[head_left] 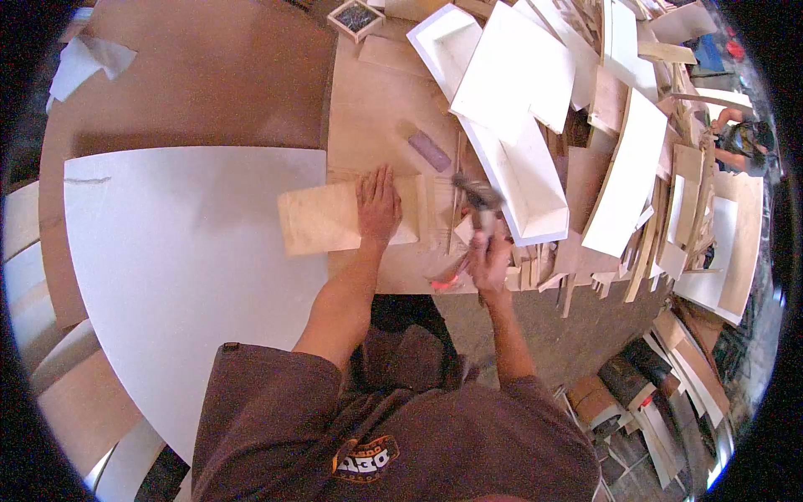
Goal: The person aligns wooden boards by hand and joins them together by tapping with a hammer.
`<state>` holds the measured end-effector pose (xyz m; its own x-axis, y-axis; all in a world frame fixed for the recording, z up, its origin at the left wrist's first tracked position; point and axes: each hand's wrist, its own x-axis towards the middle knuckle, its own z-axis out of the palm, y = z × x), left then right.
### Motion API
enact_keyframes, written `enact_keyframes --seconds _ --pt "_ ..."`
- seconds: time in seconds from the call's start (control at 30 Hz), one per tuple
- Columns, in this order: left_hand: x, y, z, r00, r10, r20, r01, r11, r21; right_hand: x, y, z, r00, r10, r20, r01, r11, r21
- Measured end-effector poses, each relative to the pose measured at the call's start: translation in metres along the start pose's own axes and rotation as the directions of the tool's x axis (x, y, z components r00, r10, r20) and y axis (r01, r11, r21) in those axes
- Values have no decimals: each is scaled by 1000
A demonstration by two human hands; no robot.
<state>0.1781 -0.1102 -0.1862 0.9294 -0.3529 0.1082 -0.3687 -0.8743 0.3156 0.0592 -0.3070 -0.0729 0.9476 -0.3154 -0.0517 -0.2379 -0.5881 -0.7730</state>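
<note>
Head view: the left hand (379,205) lies flat, ungrasping, on a wooden piece (322,219) near the front edge of the worktop (360,109), the right hand (490,263) clenching a hammer (478,192), likely for hammering, which next calls for steady bracing.

Timber lines both sides of a workshop with a grey-brown floor (585,326)

A pale wooden workbench (381,113) adjoins a broad brown surface (209,75), with a curved white panel (201,251) before it; cut boards (92,393) lie along the left edge and more planks (694,364) at lower right, as light brightens the panel and soft shadows fall across it, while the far corners sink into darkness
</note>
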Motion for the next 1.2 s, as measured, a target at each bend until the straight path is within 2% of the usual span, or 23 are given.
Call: enact_keyframes --seconds 0.07,0.1,0.17,0.2,0.23,0.27,0.3,0.4,0.5,0.57,0.6,0.63,0.7,0.73,0.77,0.83,0.93,1.0,1.03,1.1,1.13,1.17,1.2 --pt "1 -1 5 998 13 -66 -13 1000 15 -7 -4 -11 988 96 -123 -36 907 421" --pt "0 1 4 998 14 -64 -13 1000 15 -8 -20 -18 980 128 -150 -24 832 554" --pt "3 3 0 999 6 -48 -4 999 32 -23 4 10 933 162 -321 65 803 592" --pt "3 2 1 999 10 -51 -8 1000 30 -30 20 21 932 161 -326 68 804 591" --pt "2 0 4 999 9 -38 -7 999 35 -35 36 30 995 32 -99 -18 991 132" --pt "3 0 5 1000 6 -29 -4 999 41 -36 44 33 985 31 168 33 930 -365" --pt "4 1 4 999 10 -32 -9 999 39 -27 5 26 988 101 116 -75 974 -215" --pt "6 0 0 999 26 -20 -26 1000 -5 -17 -12 18 987 20 162 10 982 -187" --pt "5 0 2 1000 9 -8 -8 1000 16 -12 -24 9 986 89 140 -63 981 -185" --pt "4 1 0 1000 -11 21 10 999 46 -6 -42 -6 994 111 18 -107 984 -141" --pt "1 1 -2 999 -7 31 6 999 50 -8 -34 -7 996 70 -60 -75 993 -91" --pt "1 3 -2 1000 -3 21 2 999 53 -9 -40 -11 992 68 -107 -60 995 78" --pt "2 3 -2 1000 4 6 -4 999 54 -29 -9 5 979 19 -202 35 964 262" --pt "3 2 0 1000 10 -4 -10 998 66 -34 3 15 978 18 -206 37 965 260" --pt "3 3 1 1000 17 -13 -16 997 75 -39 12 24 993 -59 -98 64 997 48" --pt "5 1 1 1000 8 21 -9 998 57 -27 -6 30 978 51 200 2 967 -255" --pt "4 1 -2 998 -2 67 1 1000 16 -12 -40 25 953 112 280 -17 947 -321" --pt "4 0 -6 997 -18 72 19 1000 -14 -13 -57 18 987 61 149 -24 971 -237" --pt "5 2 -7 998 -18 62 18 1000 -6 -12 -63 12 986 57 154 -18 971 -240" --pt "0 0 -7 997 -22 67 22 1000 4 -21 -68 -3 996 82 -22 -79 990 115" --pt "0 -1 -5 999 2 35 -2 1000 12 -30 -60 -9 997 69 -27 -66 992 108" --pt "1 -1 -3 1000 29 -1 -29 999 21 -34 -54 -5 993 -1 -120 29 973 230" --pt "2 0 -3 1000 29 -2 -29 999 18 -40 -33 14 975 -44 -219 102 959 265"
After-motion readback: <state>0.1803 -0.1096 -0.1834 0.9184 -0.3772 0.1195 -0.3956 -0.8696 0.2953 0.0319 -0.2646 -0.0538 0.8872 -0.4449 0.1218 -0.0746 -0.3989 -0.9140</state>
